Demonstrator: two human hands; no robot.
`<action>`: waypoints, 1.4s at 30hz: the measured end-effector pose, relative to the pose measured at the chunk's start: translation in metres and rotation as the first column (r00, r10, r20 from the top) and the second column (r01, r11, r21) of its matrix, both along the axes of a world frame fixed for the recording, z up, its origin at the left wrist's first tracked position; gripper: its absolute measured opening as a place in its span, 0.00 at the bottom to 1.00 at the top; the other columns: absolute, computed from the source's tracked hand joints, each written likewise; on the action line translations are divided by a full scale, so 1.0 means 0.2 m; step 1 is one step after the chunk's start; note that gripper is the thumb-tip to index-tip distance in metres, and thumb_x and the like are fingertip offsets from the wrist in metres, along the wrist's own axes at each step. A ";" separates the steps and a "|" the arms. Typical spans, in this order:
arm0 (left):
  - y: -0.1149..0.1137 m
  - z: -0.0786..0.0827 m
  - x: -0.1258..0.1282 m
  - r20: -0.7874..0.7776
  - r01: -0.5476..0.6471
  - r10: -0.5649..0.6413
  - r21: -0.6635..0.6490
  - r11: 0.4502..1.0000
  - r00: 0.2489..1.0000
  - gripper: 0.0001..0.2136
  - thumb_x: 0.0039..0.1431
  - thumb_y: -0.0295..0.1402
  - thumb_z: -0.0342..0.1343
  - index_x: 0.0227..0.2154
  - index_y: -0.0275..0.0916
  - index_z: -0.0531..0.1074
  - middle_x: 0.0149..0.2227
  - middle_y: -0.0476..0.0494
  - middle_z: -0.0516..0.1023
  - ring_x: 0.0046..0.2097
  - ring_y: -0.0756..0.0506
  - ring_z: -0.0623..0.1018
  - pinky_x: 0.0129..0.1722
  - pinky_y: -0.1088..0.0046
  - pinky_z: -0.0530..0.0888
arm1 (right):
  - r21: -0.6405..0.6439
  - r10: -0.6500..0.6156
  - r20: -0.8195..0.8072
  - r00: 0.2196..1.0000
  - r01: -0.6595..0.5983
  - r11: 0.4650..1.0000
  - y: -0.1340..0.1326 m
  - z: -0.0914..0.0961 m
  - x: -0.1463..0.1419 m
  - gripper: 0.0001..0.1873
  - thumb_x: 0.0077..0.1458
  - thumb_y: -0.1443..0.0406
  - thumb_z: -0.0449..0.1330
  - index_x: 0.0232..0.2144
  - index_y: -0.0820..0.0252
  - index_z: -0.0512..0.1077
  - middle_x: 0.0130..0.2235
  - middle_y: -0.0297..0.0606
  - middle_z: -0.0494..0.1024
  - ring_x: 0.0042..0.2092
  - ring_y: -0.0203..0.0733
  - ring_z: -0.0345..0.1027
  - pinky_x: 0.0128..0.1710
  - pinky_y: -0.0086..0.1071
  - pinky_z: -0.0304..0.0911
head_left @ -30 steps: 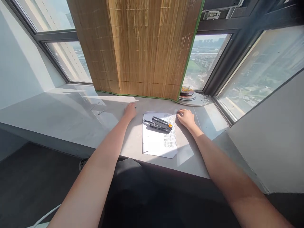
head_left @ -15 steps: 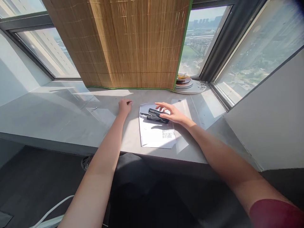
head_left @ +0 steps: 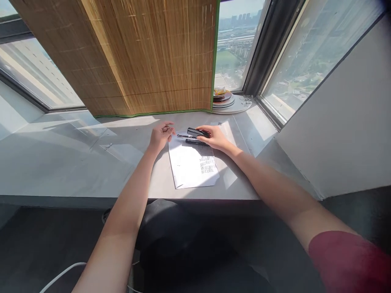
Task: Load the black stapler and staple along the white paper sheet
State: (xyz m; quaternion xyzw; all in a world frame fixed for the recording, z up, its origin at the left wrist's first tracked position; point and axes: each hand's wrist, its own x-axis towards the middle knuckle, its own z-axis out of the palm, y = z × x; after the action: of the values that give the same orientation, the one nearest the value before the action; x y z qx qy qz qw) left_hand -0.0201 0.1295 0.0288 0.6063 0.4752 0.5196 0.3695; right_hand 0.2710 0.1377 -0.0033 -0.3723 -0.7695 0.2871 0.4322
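A black stapler (head_left: 194,132) with its top raised lies over the upper part of some white sheets of paper (head_left: 188,167); a bright metal strip shows between its halves. My right hand (head_left: 214,137) grips its right end, thumb low and fingers over the top. My left hand (head_left: 161,135) is just left of the stapler, apart from it, at the paper's upper left corner. Its fingers are curled in toward the thumb, with something small and dark between them that I cannot make out. Printed text covers the lower right of the top sheet.
Behind the hands a bamboo blind (head_left: 152,61) hangs down close to the ledge (head_left: 76,162). Stacked plates (head_left: 224,99) stand at the back right by the window. A few tiny bits (head_left: 106,147) lie to the left, and a small grey piece (head_left: 219,123) behind my right hand.
My right hand has closed around the stapler, from hovering over it with spread fingers. The stapler has moved up the paper. My left hand has turned and its fingers have loosened. The view has shifted.
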 end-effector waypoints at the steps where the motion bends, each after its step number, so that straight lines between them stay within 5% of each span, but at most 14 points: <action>1: 0.00 0.00 0.01 -0.023 0.013 -0.013 0.015 1.000 1.000 0.08 0.64 0.38 0.72 0.41 0.40 0.85 0.29 0.46 0.81 0.22 0.53 0.71 0.25 0.74 0.69 | 0.004 0.003 0.001 1.000 -0.003 1.000 0.01 0.00 0.00 0.20 0.60 0.62 0.68 0.53 0.56 0.85 0.51 0.40 0.87 0.50 0.51 0.81 0.53 0.44 0.76; 10: 0.00 -0.05 0.00 -0.252 0.046 -0.006 0.152 0.987 0.968 0.15 0.64 0.48 0.71 0.43 0.43 0.89 0.38 0.38 0.88 0.38 0.42 0.83 0.36 0.67 0.79 | -0.004 0.058 0.029 0.998 -0.058 0.998 -0.02 0.03 0.01 0.21 0.62 0.61 0.67 0.56 0.57 0.83 0.55 0.43 0.86 0.53 0.54 0.80 0.57 0.49 0.76; 14: 0.01 -0.07 -0.01 -0.348 0.024 0.040 0.179 0.984 0.937 0.17 0.61 0.43 0.72 0.50 0.44 0.88 0.44 0.39 0.89 0.42 0.42 0.84 0.43 0.65 0.81 | -0.001 0.056 0.031 0.998 -0.056 0.998 -0.02 0.03 0.01 0.20 0.62 0.62 0.67 0.56 0.57 0.83 0.55 0.42 0.86 0.54 0.54 0.80 0.57 0.47 0.76; 22: -0.01 -0.05 0.00 -0.401 0.085 -0.044 0.086 0.993 0.915 0.08 0.58 0.33 0.71 0.41 0.43 0.89 0.47 0.39 0.90 0.53 0.35 0.85 0.62 0.52 0.78 | -0.014 0.057 0.040 0.998 -0.056 0.998 -0.01 0.02 0.01 0.19 0.62 0.62 0.69 0.55 0.55 0.84 0.54 0.42 0.86 0.54 0.53 0.80 0.58 0.48 0.76; 28: -0.02 -0.05 0.04 -0.438 0.077 -0.092 -0.052 0.996 0.894 0.11 0.55 0.36 0.74 0.41 0.43 0.89 0.51 0.37 0.89 0.56 0.33 0.85 0.62 0.54 0.78 | -0.001 0.074 0.038 0.997 -0.074 0.997 -0.01 0.02 0.01 0.18 0.62 0.62 0.69 0.54 0.53 0.84 0.54 0.41 0.86 0.54 0.54 0.80 0.58 0.49 0.77; 42: -0.04 -0.03 0.06 -0.438 0.011 -0.063 -0.119 0.993 0.897 0.16 0.54 0.47 0.74 0.42 0.44 0.90 0.48 0.40 0.90 0.52 0.33 0.86 0.56 0.58 0.80 | 0.017 0.069 0.054 0.996 -0.070 0.997 -0.02 0.02 0.01 0.20 0.62 0.64 0.67 0.56 0.54 0.83 0.56 0.41 0.86 0.56 0.54 0.80 0.60 0.50 0.77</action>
State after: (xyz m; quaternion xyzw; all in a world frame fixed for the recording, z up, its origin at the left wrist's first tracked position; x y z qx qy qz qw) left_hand -0.0082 0.1205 0.0224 0.6952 0.5636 0.3338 0.2961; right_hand 0.2733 0.1342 0.0007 -0.3489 -0.7958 0.2848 0.4048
